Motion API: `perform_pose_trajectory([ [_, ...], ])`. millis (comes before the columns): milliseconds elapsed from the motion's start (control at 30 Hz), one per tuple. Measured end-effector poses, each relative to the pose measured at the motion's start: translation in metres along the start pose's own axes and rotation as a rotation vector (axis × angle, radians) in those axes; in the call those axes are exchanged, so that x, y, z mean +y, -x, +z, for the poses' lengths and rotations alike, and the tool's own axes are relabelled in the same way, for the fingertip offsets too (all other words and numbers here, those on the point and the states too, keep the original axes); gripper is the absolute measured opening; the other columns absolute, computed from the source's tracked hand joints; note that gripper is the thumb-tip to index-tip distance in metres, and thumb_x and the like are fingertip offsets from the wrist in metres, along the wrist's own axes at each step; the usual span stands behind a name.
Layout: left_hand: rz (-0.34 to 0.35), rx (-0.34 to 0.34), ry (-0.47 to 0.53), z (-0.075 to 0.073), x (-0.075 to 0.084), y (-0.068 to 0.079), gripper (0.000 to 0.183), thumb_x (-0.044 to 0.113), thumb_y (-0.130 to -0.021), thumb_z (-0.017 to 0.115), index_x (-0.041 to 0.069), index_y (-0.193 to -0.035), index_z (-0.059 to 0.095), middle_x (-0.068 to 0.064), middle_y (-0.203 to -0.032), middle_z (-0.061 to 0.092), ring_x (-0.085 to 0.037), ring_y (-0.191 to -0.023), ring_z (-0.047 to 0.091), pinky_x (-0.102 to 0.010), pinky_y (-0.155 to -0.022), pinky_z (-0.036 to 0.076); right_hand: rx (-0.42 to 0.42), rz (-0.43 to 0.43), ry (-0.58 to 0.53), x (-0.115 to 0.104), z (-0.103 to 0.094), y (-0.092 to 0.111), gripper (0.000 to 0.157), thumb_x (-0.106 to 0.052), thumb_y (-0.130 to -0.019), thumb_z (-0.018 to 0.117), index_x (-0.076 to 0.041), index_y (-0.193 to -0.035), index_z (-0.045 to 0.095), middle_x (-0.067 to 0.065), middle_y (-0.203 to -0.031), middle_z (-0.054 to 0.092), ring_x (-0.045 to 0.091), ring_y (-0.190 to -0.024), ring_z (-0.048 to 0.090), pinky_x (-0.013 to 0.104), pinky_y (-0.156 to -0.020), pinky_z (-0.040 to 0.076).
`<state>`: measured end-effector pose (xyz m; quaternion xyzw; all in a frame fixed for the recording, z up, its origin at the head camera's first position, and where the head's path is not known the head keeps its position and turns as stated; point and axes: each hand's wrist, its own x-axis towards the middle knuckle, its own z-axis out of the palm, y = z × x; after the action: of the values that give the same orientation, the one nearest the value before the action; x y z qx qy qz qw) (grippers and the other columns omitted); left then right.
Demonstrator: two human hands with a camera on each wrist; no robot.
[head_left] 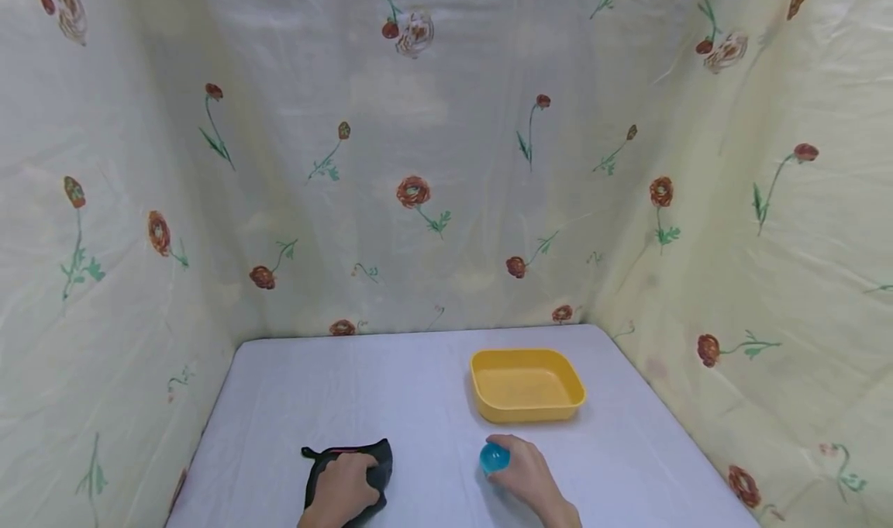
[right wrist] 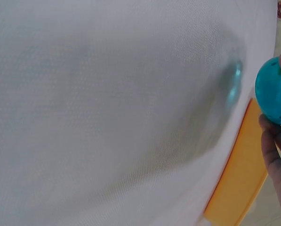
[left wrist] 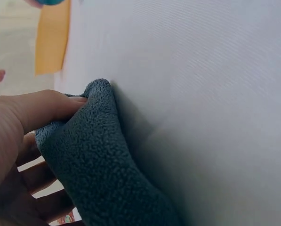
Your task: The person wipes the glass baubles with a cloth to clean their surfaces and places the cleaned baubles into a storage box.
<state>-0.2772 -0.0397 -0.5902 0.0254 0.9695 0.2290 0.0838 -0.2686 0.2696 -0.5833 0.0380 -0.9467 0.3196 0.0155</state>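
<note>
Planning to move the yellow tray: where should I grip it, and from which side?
Probably pinch the yellow tray by its right rim, from above right: it sits upright, open-topped, so that wall looks reachable inside and out. The right hand, holding the blue round object, is near the front wall.

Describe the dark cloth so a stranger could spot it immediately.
Find the white-covered table below the flower-patterned curtain. At its near left, the left hand grips the dark cloth. Its fuzzy, dark surface sets it apart from the smooth yellow tray farther back to the right.
</note>
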Motion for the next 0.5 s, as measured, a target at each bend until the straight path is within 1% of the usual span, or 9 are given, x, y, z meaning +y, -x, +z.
perform_pose_trajectory([
  [67, -0.016, 0.015, 0.016, -0.003, -0.001, 0.001, 0.035, 0.014, -0.068, 0.087, 0.011, -0.100, 0.075, -0.009, -0.101, 0.075, -0.029, -0.090, 0.070, -0.053, -0.080, 0.060, -0.017, 0.009, -0.020, 0.000, 0.000, 0.000, 0.058, -0.014, -0.067, 0.088, -0.009, -0.122, 0.069, 0.010, -0.121, 0.071, 0.030, -0.112, 0.064, 0.058, -0.096, 0.053],
  [167, -0.018, 0.031, 0.039, -0.010, -0.003, 0.003, 0.035, 0.016, -0.067, 0.086, 0.012, -0.101, 0.076, -0.010, -0.101, 0.075, -0.029, -0.090, 0.070, -0.052, -0.078, 0.060, -0.032, 0.027, -0.052, -0.002, 0.001, -0.001, 0.060, -0.015, -0.069, 0.088, -0.011, -0.125, 0.068, 0.009, -0.124, 0.070, 0.030, -0.115, 0.063, 0.059, -0.098, 0.051],
  [300, -0.010, 0.048, 0.070, -0.015, -0.004, 0.005, 0.037, 0.017, -0.068, 0.086, 0.012, -0.103, 0.076, -0.012, -0.105, 0.075, -0.031, -0.093, 0.070, -0.052, -0.080, 0.060, -0.018, 0.030, -0.074, -0.005, 0.000, -0.002, 0.060, -0.014, -0.067, 0.089, -0.012, -0.124, 0.068, 0.010, -0.124, 0.070, 0.033, -0.116, 0.063, 0.061, -0.099, 0.050],
  [400, -0.037, 0.059, 0.113, -0.016, -0.004, 0.005, 0.040, 0.018, -0.069, 0.087, 0.010, -0.107, 0.076, -0.014, -0.108, 0.074, -0.034, -0.098, 0.069, -0.054, -0.083, 0.059, -0.023, 0.043, -0.100, -0.008, 0.000, -0.004, 0.061, -0.012, -0.068, 0.088, -0.011, -0.125, 0.067, 0.010, -0.125, 0.069, 0.033, -0.117, 0.062, 0.061, -0.100, 0.049],
  [500, -0.073, 0.077, 0.187, -0.018, -0.004, 0.004, 0.044, 0.019, -0.071, 0.087, 0.009, -0.112, 0.074, -0.018, -0.114, 0.072, -0.038, -0.104, 0.067, -0.056, -0.086, 0.058, -0.043, 0.063, -0.133, -0.010, 0.000, -0.005, 0.061, -0.011, -0.070, 0.087, -0.010, -0.127, 0.066, 0.009, -0.126, 0.068, 0.032, -0.118, 0.061, 0.062, -0.101, 0.049],
])
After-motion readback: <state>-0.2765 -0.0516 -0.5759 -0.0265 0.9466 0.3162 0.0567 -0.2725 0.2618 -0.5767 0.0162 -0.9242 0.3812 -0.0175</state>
